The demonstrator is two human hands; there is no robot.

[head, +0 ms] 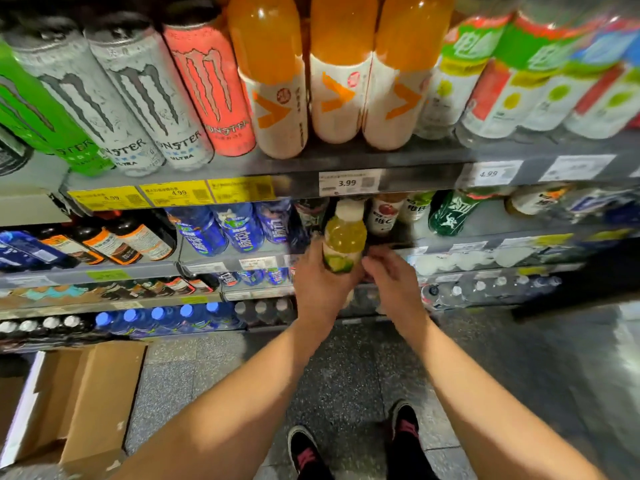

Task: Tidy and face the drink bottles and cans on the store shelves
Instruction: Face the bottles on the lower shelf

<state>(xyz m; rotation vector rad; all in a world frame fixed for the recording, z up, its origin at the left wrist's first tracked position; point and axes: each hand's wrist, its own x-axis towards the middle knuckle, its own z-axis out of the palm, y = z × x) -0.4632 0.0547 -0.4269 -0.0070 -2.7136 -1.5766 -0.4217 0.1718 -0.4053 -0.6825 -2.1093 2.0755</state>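
A small bottle of yellow-green drink with a white cap [345,233] stands upright in front of the second shelf, and my left hand [320,282] is closed around its lower half. My right hand [391,275] is just to the bottle's right, fingers curled near its base; whether it touches the bottle I cannot tell. Behind the bottle, a red-and-white labelled bottle [382,214] and a dark green bottle [448,211] stand on that same shelf. Blue bottles [239,226] fill the shelf to the left.
The upper shelf [408,168] carries Monster cans [145,109], orange drink bottles [341,71] and green-labelled bottles [519,74]. Lower shelves hold more bottles. An open cardboard box [93,393] sits on the floor at left. My shoes [306,452] stand on the speckled floor.
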